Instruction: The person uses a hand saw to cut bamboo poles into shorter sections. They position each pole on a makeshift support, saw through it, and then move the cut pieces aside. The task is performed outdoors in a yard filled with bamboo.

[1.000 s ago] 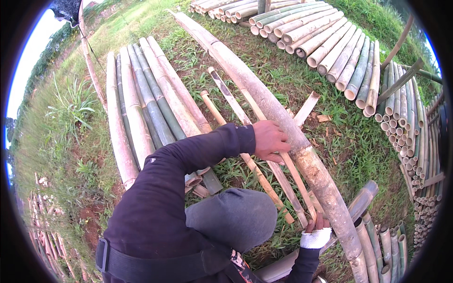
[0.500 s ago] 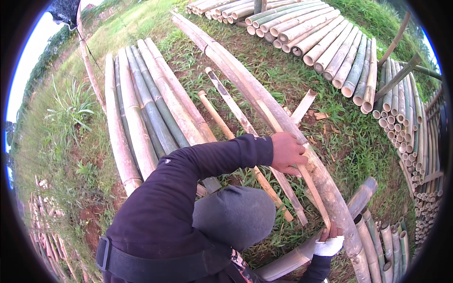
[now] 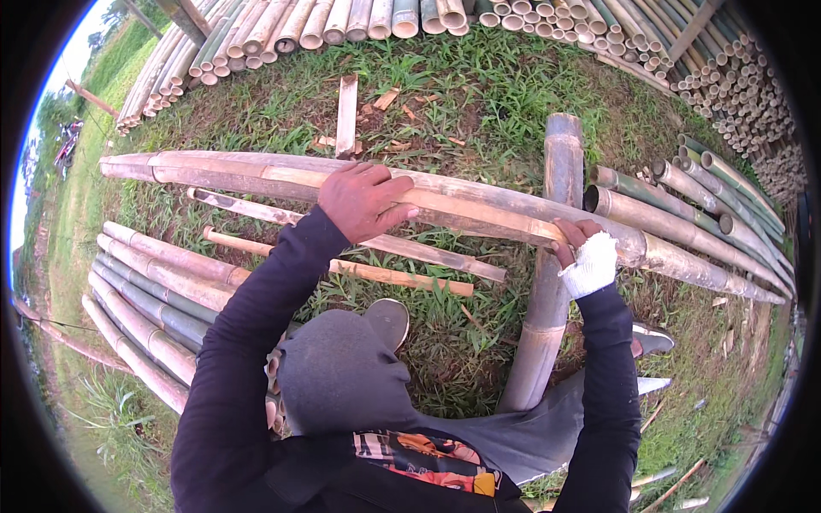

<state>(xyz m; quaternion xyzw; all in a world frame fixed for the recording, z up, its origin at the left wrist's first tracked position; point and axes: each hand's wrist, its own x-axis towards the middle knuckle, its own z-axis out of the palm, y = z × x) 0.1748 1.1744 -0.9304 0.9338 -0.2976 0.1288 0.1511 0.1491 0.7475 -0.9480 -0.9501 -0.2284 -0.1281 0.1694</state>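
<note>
A long bamboo pole [image 3: 231, 167] lies across in front of me, over a thick bamboo log [image 3: 539, 329] set crosswise beneath it. Along the pole's near side runs a pale split bamboo strip [image 3: 483, 212]. My left hand [image 3: 363, 201] is closed over the strip near the pole's middle, its thumb stretched along the near face. At the strip's right end, my right hand [image 3: 581, 248] grips it between thumb and fingers; a white covering wraps that palm and wrist. The undersides of both hands' grips are hidden.
Two narrow bamboo pieces, one a split length [image 3: 428, 255] and one yellowish [image 3: 402, 276], lie on the grass before my knees. Bamboo poles [image 3: 158, 295] lie at left, more [image 3: 701, 218] at right. Stacked bamboo [image 3: 342, 21] lines the far side. A flat offcut [image 3: 346, 115] lies beyond the pole.
My view has swung right, so the pole now runs across the picture. Both hands remain on the strip, and more of my right forearm shows.
</note>
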